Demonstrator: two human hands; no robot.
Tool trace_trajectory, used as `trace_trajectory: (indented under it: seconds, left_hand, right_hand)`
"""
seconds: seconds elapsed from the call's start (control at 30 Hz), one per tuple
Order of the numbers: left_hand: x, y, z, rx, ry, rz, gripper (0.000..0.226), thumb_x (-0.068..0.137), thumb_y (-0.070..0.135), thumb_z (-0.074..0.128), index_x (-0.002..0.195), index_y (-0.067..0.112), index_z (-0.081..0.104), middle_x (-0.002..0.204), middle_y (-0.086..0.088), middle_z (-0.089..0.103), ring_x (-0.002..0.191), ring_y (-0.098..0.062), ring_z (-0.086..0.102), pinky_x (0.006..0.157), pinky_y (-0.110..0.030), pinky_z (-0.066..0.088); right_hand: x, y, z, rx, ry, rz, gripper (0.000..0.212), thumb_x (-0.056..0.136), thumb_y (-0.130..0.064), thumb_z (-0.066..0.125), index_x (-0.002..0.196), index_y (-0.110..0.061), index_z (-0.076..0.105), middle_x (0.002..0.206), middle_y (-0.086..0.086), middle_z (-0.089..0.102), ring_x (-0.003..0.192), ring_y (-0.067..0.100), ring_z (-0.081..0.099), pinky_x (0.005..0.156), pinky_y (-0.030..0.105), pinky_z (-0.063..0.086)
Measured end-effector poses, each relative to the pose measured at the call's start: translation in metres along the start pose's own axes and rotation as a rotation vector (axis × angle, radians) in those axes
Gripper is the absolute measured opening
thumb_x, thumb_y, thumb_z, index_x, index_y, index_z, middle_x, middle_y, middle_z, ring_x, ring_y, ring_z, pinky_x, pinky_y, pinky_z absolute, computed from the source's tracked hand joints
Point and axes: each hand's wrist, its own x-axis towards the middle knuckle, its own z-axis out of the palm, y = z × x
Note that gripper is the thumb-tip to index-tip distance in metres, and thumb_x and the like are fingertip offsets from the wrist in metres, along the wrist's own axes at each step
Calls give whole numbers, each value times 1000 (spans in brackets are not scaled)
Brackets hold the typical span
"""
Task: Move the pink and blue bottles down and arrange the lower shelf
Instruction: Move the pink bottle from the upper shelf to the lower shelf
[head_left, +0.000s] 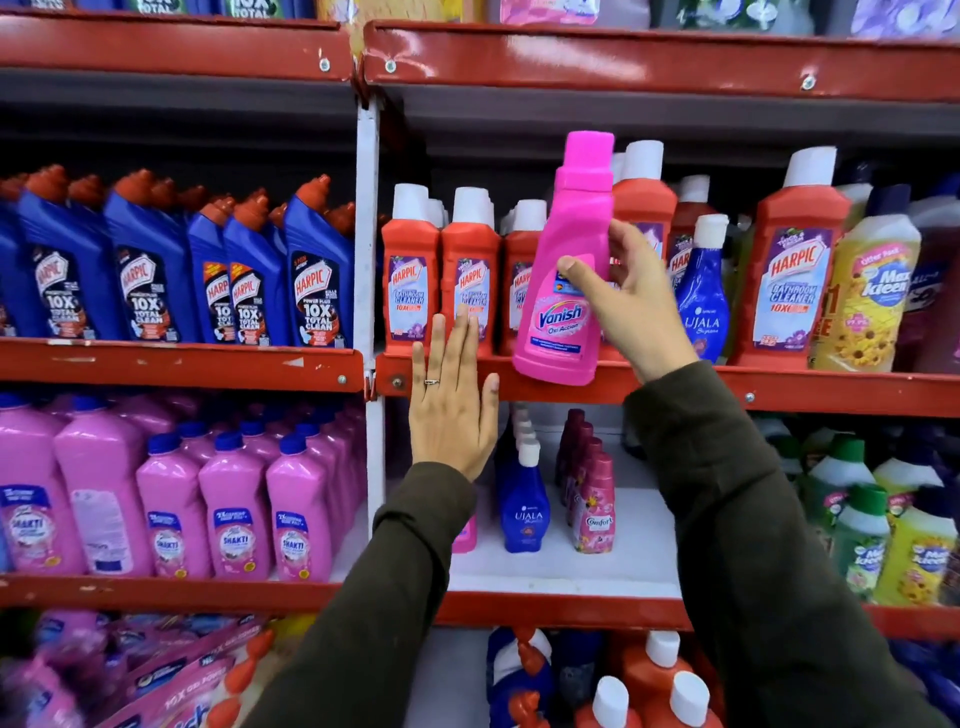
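Note:
My right hand (626, 296) grips a pink Vanish bottle (569, 260), tilted, in front of the upper shelf's red edge (779, 387). A blue Ujala bottle (701, 291) stands on that upper shelf just right of my hand, among red Harpic bottles (413, 275). My left hand (452, 400) is flat and open with fingers up, in front of the shelf edge, holding nothing. On the lower white shelf (613, 566) stand a row of blue Ujala bottles (524, 504) and a row of pink Comfort bottles (592, 499). A pink bottle (465, 535) shows partly behind my left sleeve.
Blue Harpic bottles (156, 270) fill the upper left bay, pink Shakti bottles (171, 493) the bay below. Yellow and green Max Kleen bottles (878, 519) crowd the lower shelf's right. A white upright post (368, 234) divides the bays. Bare white shelf lies right of the Comfort row.

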Motion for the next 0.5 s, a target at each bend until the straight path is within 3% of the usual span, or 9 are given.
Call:
trace_trajectory:
  seconds: [0.1,0.2,0.4,0.5]
  left_hand:
    - [-29,1,-4,-37,-15,-21,58,105,28,27,159,9,20,169,-4,15,158,-23,5,128,-41,-3]
    - [-65,-3,-3,-48,-81,-47,59,104,26,29,159,10,20,169,-5,15,158,-22,4,128,-41,-3]
    - [-148,-16,11,67,-256,-91,63,102,26,33,160,10,15,170,-2,6,158,-23,5,128,-37,-7]
    - [-182,-20,21,143,-348,-144,64,101,26,32,159,7,17,169,-8,13,156,-27,12,128,-38,-4]
  right_hand:
    - [-30,6,-6,74,-35,46,50,91,-12,68,136,-5,49,123,8,66,99,9,69,82,21,58]
    - [-64,26,-8,114,-76,121,49,89,-8,70,134,0,51,118,8,68,94,4,69,79,16,55]
    - [-125,95,6,108,-123,257,48,80,-4,78,124,-6,59,108,1,72,90,0,70,80,15,53]
    - [-139,130,18,93,-157,328,49,76,-5,81,119,-17,60,107,-3,72,93,6,70,84,21,55]
